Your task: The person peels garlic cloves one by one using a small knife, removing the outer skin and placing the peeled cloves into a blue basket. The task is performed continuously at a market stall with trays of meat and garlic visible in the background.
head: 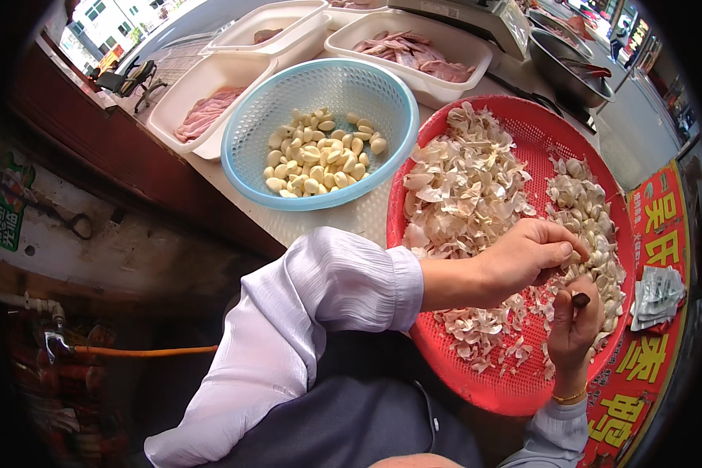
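Note:
My left hand [523,257] reaches in from the left over a red plastic colander basket [479,386], its thumb and forefinger pinching a pale garlic clove [571,258]. Just below it, my right hand [579,322] grips a small tool by its dark brown handle [580,300]; its working end is hidden. The fingertips of both hands are close together. In the red basket, papery garlic skins [468,187] are heaped on the left and unpeeled garlic cloves [596,234] lie along the right. Peeled garlic cloves [322,161] sit in a light blue plastic colander [319,203].
White plastic trays [406,82] [167,120] of raw meat stand behind the blue colander. A scale [474,23], metal bowls [567,73] and a black-handled tool [526,90] are beyond the red basket. Small packets [658,295] lie on a red printed banner at right.

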Tool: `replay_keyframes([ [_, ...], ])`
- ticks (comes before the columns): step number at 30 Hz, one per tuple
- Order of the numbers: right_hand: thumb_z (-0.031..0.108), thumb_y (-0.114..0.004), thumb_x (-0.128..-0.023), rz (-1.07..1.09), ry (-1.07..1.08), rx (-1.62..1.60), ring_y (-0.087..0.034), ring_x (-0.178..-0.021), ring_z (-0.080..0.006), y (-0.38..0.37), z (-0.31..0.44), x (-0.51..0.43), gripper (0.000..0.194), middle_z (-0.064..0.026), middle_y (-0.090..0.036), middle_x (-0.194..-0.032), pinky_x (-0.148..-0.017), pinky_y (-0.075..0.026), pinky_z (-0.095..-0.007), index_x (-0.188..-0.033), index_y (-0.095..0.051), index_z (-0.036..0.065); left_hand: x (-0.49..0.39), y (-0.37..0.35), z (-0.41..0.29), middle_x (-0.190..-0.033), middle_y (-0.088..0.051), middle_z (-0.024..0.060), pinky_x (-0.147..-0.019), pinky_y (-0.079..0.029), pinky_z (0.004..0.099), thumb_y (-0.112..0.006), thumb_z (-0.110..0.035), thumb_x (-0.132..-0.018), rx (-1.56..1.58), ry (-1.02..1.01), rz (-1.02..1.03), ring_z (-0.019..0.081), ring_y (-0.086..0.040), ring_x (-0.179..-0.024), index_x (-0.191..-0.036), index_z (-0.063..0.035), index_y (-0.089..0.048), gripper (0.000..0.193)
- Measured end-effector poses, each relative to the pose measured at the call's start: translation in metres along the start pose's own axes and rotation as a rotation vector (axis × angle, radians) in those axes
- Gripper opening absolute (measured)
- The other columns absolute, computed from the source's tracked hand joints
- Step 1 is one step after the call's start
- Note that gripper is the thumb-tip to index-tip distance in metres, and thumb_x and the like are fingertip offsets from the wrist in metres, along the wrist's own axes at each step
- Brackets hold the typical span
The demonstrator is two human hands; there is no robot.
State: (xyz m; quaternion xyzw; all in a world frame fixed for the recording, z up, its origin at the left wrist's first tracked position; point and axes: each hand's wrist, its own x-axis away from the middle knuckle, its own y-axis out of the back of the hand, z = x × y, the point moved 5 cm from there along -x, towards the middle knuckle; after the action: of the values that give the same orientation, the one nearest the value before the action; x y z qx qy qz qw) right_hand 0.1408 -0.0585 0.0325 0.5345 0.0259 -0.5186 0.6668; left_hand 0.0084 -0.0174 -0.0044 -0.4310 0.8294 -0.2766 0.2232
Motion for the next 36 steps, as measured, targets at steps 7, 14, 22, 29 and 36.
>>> replay_keyframes([
  [7, 0.016, -0.065, -0.093, -0.054, -0.038, 0.044, -0.053, -0.055, -0.0279, 0.006, -0.008, -0.017, 0.017, -0.0109, -0.05, -0.067, -0.048, -0.039, -0.0378, -0.088, -0.055, 0.003, 0.01, -0.001, -0.008, -0.084, -0.064, 0.0003, -0.055, -0.033, 0.0186, -0.054, -0.019, -0.101, -0.087, 0.062, -0.041, 0.0031, -0.041, -0.062, -0.114, 0.001, -0.065, 0.026],
  [14, 0.02, -0.073, -0.085, -0.12, 0.036, 0.214, -0.052, -0.054, -0.0262, 0.008, -0.009, -0.014, 0.026, -0.0078, -0.048, -0.063, -0.047, -0.041, -0.0382, -0.077, -0.052, 0.006, 0.009, -0.002, -0.005, -0.084, -0.066, 0.0012, -0.055, -0.036, 0.0173, -0.056, -0.018, -0.1, -0.19, 0.044, -0.111, 0.002, -0.046, -0.062, -0.108, 0.0004, -0.067, 0.023],
  [22, 0.019, -0.074, -0.081, -0.008, 0.19, 0.364, -0.05, -0.052, -0.0262, 0.009, 0.005, -0.014, 0.028, -0.0077, -0.045, -0.062, -0.045, -0.038, -0.0385, -0.072, -0.051, 0.006, 0.011, 0.005, 0.0, -0.077, -0.064, 0.0022, -0.052, -0.037, 0.0172, -0.062, -0.02, -0.096, -0.052, 0.16, -0.095, 0.004, -0.048, -0.057, -0.101, 0.0, -0.066, 0.021],
  [29, 0.019, -0.074, -0.083, -0.119, 0.095, 0.262, -0.052, -0.054, -0.0251, 0.01, -0.008, -0.012, 0.028, -0.0072, -0.048, -0.064, -0.046, -0.04, -0.0376, -0.073, -0.05, 0.006, 0.01, 0.0, -0.004, -0.08, -0.065, 0.0045, -0.052, -0.038, 0.0177, -0.061, -0.017, -0.096, -0.099, 0.155, -0.145, 0.0044, -0.048, -0.058, -0.102, 0.0016, -0.066, 0.02],
  [36, 0.014, -0.075, -0.081, 0.01, 0.16, 0.378, -0.051, -0.054, -0.0282, 0.012, 0.004, -0.01, 0.025, -0.01, -0.048, -0.065, -0.047, -0.038, -0.039, -0.076, -0.052, 0.005, 0.01, 0.004, 0.001, -0.072, -0.061, -0.0003, -0.048, -0.034, 0.0183, -0.065, -0.021, -0.095, -0.062, 0.193, -0.137, 0.003, -0.047, -0.054, -0.092, -0.0035, -0.066, 0.018],
])
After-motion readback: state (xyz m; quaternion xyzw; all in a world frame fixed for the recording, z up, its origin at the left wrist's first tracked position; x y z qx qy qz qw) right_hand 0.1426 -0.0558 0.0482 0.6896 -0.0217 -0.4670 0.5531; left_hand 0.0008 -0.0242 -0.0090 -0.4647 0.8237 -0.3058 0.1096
